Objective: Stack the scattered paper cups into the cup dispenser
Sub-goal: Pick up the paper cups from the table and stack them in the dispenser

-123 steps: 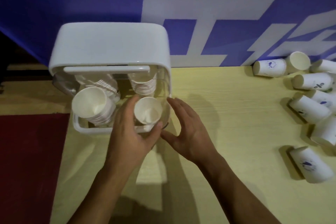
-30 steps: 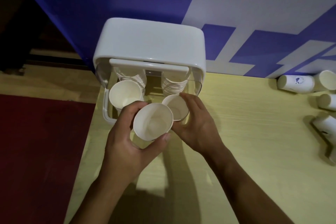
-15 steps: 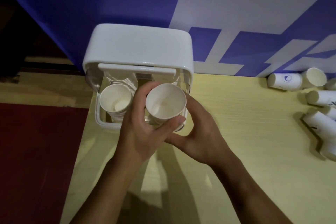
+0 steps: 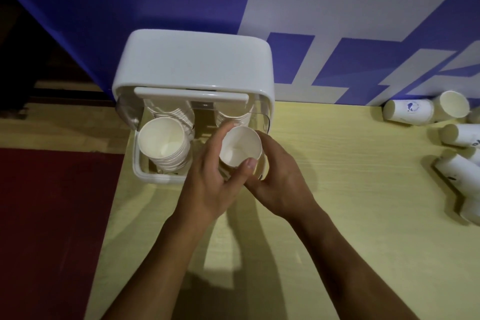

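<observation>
A white cup dispenser [image 4: 192, 62] stands at the table's back left, its front open. A stack of paper cups [image 4: 166, 147] fills its left slot. In the right slot sits a white paper cup [image 4: 240, 145], mouth up. My left hand [image 4: 207, 182] grips this cup between fingers and thumb. My right hand [image 4: 280, 176] cups the same cup from the right and below; its fingertips are hidden behind the cup. Scattered paper cups [image 4: 407, 113] lie on their sides at the table's far right.
The yellow wooden table [image 4: 350, 189] runs from the dispenser to the loose cups. A blue and white wall [image 4: 337, 21] rises behind. Left of the table lies a dark red floor area [image 4: 52, 215].
The cup held in my left hand has moved back and down into the dispenser's right slot. My right hand stayed beside the slot and now cradles the cup.
</observation>
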### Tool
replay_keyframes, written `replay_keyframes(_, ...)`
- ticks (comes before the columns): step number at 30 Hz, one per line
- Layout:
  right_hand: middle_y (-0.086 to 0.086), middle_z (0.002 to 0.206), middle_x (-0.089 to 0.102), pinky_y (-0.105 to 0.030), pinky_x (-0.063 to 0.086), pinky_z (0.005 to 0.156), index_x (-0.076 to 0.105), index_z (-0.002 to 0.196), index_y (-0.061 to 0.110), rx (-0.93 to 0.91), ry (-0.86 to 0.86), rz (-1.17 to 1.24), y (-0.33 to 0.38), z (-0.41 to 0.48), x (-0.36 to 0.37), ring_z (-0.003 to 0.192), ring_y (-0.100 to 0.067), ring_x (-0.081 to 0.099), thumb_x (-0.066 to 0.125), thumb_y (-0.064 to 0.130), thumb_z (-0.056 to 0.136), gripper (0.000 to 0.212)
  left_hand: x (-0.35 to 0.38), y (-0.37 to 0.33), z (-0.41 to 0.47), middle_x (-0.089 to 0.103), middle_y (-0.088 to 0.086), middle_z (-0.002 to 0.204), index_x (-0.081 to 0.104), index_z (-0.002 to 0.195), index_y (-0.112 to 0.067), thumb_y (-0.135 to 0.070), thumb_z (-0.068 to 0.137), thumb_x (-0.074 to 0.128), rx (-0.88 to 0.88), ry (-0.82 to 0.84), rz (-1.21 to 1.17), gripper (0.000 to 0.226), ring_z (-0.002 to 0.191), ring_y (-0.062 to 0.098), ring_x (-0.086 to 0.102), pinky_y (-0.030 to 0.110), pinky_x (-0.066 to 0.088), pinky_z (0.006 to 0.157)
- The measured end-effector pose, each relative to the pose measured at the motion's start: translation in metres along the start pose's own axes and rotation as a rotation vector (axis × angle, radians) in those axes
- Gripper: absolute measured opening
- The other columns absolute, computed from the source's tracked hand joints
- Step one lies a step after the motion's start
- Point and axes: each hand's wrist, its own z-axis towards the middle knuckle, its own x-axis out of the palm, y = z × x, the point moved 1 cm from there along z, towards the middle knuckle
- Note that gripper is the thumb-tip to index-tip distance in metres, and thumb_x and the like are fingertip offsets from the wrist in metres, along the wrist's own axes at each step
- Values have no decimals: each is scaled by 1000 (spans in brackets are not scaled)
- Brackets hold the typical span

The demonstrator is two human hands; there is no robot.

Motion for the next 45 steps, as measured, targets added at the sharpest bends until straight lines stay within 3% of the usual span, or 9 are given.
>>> replay_keyframes(8,3,119,69,-39,53,87,59,133,12,23,23,-99,-18,1,16,105,-16,66,76,38,88,55,8,16,0,52,-6,150,44,153,-29,-54,93,67,-65,-4,141,69,130,1,44,-4,26,97)
replay_keyframes(12,-6,135,65,-44,52,98,53,144,6,19,14,-186,-28,-4,20,121,-22,63,74,47,86,74,10,25,-2,44,-7,158,38,157,-33,-53,91,69,-104,27,192,76,140,11,43,20,40,104)
replay_keyframes(16,-11,142,61,-32,47,109,50,147,2,-7,-11,-198,-26,-16,9,131,-22,57,78,43,86,80,10,26,-3,44,-6,157,33,159,-34,-58,90,69,-120,49,178,82,141,14,45,44,57,100)
replay_keyframes(19,-7,147,57,-16,34,115,47,151,7,29,11,-221,-28,-34,-11,138,-16,50,81,42,87,81,2,13,-12,44,0,157,34,159,-23,-62,87,69,-77,-26,209,89,141,11,42,25,46,103)
replay_keyframes(23,6,146,56,-8,30,112,49,150,19,169,-34,-224,-42,-73,-72,137,-7,48,79,39,90,71,22,-36,-34,55,15,141,54,139,0,-48,89,67,228,-131,253,70,134,25,49,27,38,113)
replay_keyframes(26,9,142,60,-21,42,111,54,145,19,278,-154,-251,-67,-106,-131,134,-6,54,78,38,91,62,81,-81,-26,58,8,136,60,133,-5,-45,89,65,326,17,162,59,129,15,52,12,32,112)
replay_keyframes(35,11,125,68,-14,46,95,64,134,20,606,-516,-265,-147,-212,-295,112,4,57,81,31,89,50,333,-181,45,49,0,150,50,146,-18,-49,89,71,594,558,433,68,135,19,48,36,49,103)
replay_keyframes(39,6,118,70,-5,44,87,65,133,17,697,-640,-266,-179,-240,-338,105,-2,63,78,32,90,47,414,-198,59,41,-3,158,40,154,-22,-45,87,74,690,676,540,78,143,17,40,36,39,113)
replay_keyframes(45,6,118,63,-25,48,76,58,133,22,954,-631,-85,-219,-237,-367,100,-15,63,77,56,84,62,466,-198,70,55,-1,146,48,145,-23,-35,78,82,821,712,699,76,130,22,52,37,38,113)
